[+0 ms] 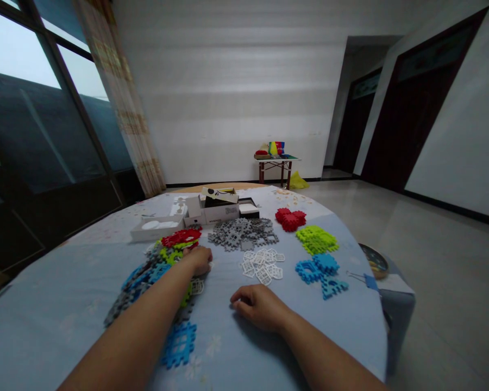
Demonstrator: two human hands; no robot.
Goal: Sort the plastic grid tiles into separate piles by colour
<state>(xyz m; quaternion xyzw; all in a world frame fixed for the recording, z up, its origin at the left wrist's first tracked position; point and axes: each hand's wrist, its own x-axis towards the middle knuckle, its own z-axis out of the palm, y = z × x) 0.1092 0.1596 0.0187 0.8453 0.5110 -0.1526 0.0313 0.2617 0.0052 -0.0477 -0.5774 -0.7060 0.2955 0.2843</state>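
Observation:
My left hand (198,259) reaches forward over a mixed heap of interlocking plastic tiles (146,277), fingers curled at the heap's far edge by a red tile (182,237); what it holds is hidden. My right hand (258,307) rests on the blue tablecloth (65,304) with fingers curled under, nothing visible in it. Just beyond it lies a small pile of white tiles (263,265). Sorted piles lie further out: grey (242,233), red (290,219), lime green (317,240) and blue (321,271). A single blue tile (179,344) lies beside my left forearm.
White boxes (158,227) and an open box (218,205) stand at the table's far side. A stool with a bowl (375,263) stands off the right edge. A small table with colourful things (275,157) is by the far wall.

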